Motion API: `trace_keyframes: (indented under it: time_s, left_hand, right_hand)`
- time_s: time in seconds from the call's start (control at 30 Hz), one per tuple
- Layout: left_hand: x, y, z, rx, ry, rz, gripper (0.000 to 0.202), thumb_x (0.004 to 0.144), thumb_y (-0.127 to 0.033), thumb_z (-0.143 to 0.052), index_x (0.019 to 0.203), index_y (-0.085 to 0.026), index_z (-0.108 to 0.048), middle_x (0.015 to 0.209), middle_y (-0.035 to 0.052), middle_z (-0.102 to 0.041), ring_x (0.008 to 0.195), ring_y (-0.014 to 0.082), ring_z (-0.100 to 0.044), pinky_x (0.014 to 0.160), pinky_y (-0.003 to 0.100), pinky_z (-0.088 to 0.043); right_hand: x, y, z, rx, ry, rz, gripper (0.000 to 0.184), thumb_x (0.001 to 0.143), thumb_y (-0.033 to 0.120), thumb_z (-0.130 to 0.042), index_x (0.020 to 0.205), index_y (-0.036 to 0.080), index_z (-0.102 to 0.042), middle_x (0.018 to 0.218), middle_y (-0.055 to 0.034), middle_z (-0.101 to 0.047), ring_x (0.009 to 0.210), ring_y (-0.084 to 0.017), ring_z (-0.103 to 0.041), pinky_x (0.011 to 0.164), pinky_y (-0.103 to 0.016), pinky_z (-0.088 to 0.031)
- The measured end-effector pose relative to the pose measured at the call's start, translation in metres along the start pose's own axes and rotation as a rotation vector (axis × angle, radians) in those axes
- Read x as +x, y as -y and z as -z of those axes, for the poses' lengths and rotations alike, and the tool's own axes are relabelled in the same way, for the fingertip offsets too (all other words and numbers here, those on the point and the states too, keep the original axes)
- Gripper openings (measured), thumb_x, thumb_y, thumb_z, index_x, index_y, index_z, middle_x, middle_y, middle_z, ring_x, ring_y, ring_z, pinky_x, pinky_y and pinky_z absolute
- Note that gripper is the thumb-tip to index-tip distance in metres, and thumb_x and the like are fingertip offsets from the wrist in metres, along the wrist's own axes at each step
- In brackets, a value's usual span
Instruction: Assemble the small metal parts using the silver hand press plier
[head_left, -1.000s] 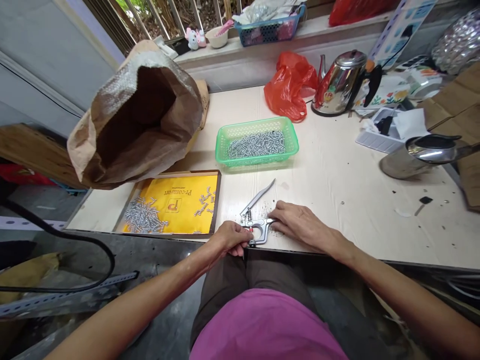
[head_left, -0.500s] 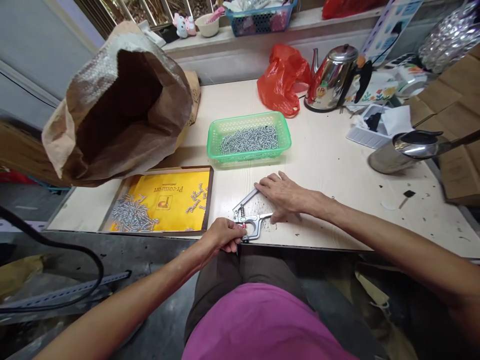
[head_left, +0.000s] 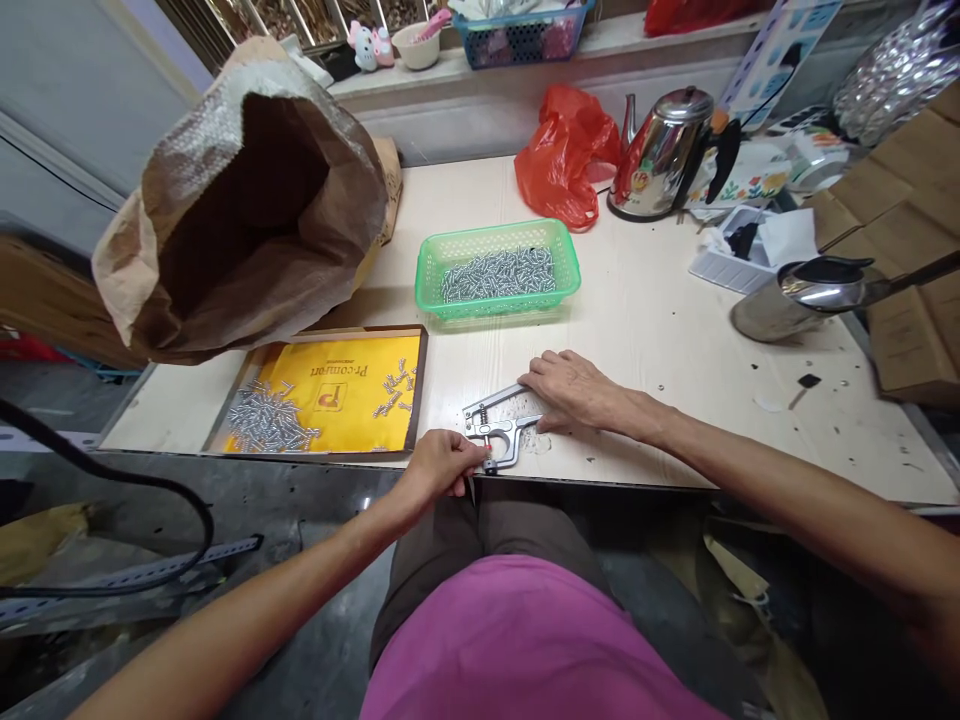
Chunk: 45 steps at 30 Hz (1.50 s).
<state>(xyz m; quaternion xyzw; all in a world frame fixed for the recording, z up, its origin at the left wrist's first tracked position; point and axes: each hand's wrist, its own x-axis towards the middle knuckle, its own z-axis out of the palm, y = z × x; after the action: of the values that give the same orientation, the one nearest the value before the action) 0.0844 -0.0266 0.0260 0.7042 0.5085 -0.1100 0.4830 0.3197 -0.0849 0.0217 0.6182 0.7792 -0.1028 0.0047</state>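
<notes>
Silver snap-fastener pliers [head_left: 508, 434] lie at the table's front edge, handles pointing right and jaws towards me. My right hand [head_left: 574, 388] is wrapped round the handle ends, thumb on the lower handle and fingers on the upper one. The handles stand apart, with a spring [head_left: 484, 416] between them near the pivot. My left hand [head_left: 444, 462] pinches at the jaws from the left. A tiny red spot shows by its fingertips, but what the fingers hold is too small and hidden to name.
Left of the pliers, a shallow tray [head_left: 421, 390] with a yellow sheet [head_left: 352, 400] carries piles of small metal pieces [head_left: 266, 420]. A green basket [head_left: 495, 312] holds more. A large paper bag [head_left: 247, 220], red plastic bag [head_left: 566, 160], kettle [head_left: 660, 155] and metal jug [head_left: 784, 305] stand around.
The upper handle of the pliers has tilted down towards the lower one under my right hand. My left hand stays pinched at the jaws. The whole view has shifted slightly.
</notes>
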Motion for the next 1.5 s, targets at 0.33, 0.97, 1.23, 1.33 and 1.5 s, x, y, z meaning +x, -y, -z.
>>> trace_keyframes:
  time_s: [0.33, 0.97, 1.23, 1.33, 1.5]
  left_hand:
    - [0.029, -0.04, -0.021, 0.798, -0.306, -0.777, 0.053, 0.08, -0.034, -0.068, 0.125, -0.014, -0.049, 0.123, 0.0117, -0.056, 0.109, 0.0265, -0.05, 0.094, 0.039, -0.043]
    - [0.045, -0.055, -0.014, 0.798, -0.279, -0.706, 0.02, 0.086, -0.027, -0.058, 0.104, -0.018, -0.061, 0.105, 0.0091, -0.061, 0.103, 0.0251, -0.053, 0.083, 0.037, -0.048]
    - [0.025, -0.009, -0.063, 0.727, -0.402, -0.937, 0.033, 0.095, -0.017, -0.04, 0.126, -0.015, -0.052, 0.139, 0.0141, -0.05, 0.135, 0.0274, -0.038, 0.108, 0.047, -0.036]
    - [0.022, -0.004, -0.074, 0.698, -0.431, -0.946, 0.031, 0.097, -0.024, -0.039, 0.122, -0.015, -0.055, 0.131, 0.0109, -0.057, 0.13, 0.0276, -0.045, 0.109, 0.048, -0.034]
    - [0.024, -0.008, -0.073, 0.653, -0.461, -0.927, 0.028, 0.094, -0.016, -0.042, 0.117, -0.016, -0.058, 0.127, 0.0112, -0.059, 0.128, 0.0266, -0.046, 0.107, 0.049, -0.036]
  right_hand:
    - [-0.011, 0.009, -0.002, 0.025, -0.013, -0.041, 0.067, 0.068, 0.045, -0.078, 0.12, 0.011, -0.054, 0.109, -0.0139, -0.057, 0.099, -0.028, -0.048, 0.078, -0.036, -0.04]
    - [-0.02, 0.01, -0.006, 0.022, -0.086, -0.147, 0.024, 0.09, 0.036, -0.056, 0.098, 0.016, -0.064, 0.093, -0.0093, -0.062, 0.087, -0.02, -0.053, 0.073, -0.03, -0.035]
    - [-0.009, -0.016, -0.007, 0.111, -0.118, -0.092, 0.028, 0.094, 0.034, -0.047, 0.106, 0.015, -0.064, 0.099, -0.0097, -0.062, 0.091, -0.02, -0.054, 0.078, -0.03, -0.037]
    - [0.006, -0.018, -0.007, 0.041, -0.129, -0.183, 0.023, 0.094, 0.026, -0.046, 0.095, 0.015, -0.066, 0.095, -0.0083, -0.064, 0.091, -0.02, -0.053, 0.079, -0.031, -0.035]
    - [0.029, 0.004, 0.007, -0.072, -0.13, -0.225, 0.023, 0.093, 0.023, -0.045, 0.098, 0.017, -0.066, 0.098, -0.0101, -0.063, 0.094, -0.022, -0.051, 0.076, -0.032, -0.033]
